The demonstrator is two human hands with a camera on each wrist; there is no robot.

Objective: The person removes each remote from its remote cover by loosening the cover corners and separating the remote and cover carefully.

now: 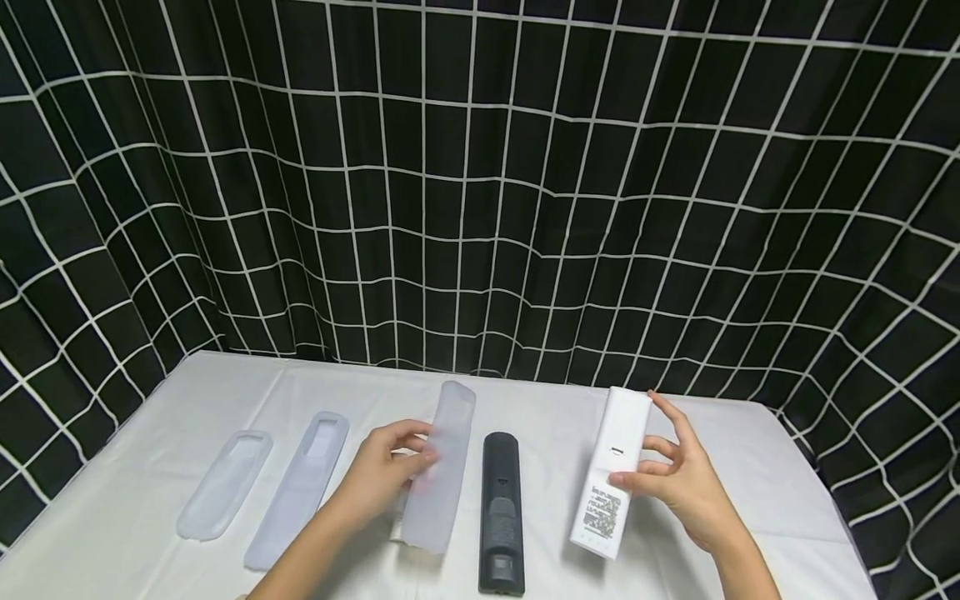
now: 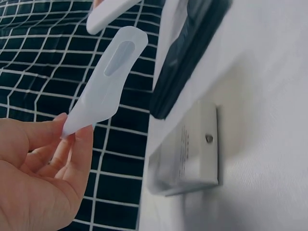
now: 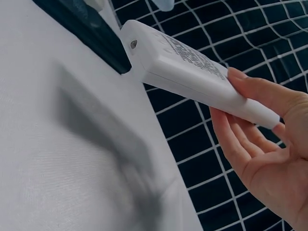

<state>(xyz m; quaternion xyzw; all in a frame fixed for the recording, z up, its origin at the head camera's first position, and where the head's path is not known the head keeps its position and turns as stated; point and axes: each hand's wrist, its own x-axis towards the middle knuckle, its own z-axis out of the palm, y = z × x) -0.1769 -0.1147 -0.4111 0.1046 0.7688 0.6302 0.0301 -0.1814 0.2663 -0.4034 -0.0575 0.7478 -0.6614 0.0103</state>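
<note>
A translucent silicone remote cover (image 1: pixel 444 467) is pinched along its side by my left hand (image 1: pixel 386 467), raised off the table. In the left wrist view the cover (image 2: pixel 103 79) tilts up from the thumb and fingertips, with an oval opening at its far end. My right hand (image 1: pixel 678 475) grips a white remote control (image 1: pixel 613 475) by its edges, back side showing printed text. The right wrist view has this remote (image 3: pixel 192 72) held above the table, its shadow below. Between the hands a black remote control (image 1: pixel 501 517) lies face down.
Two more translucent covers (image 1: pixel 227 485) (image 1: pixel 300 492) lie at the left of the white-clothed table (image 1: pixel 720 542). Another whitish remote (image 2: pixel 187 149) lies beneath my left hand, mostly hidden in the head view. A black curtain with white grid lines (image 1: pixel 480 192) rises behind.
</note>
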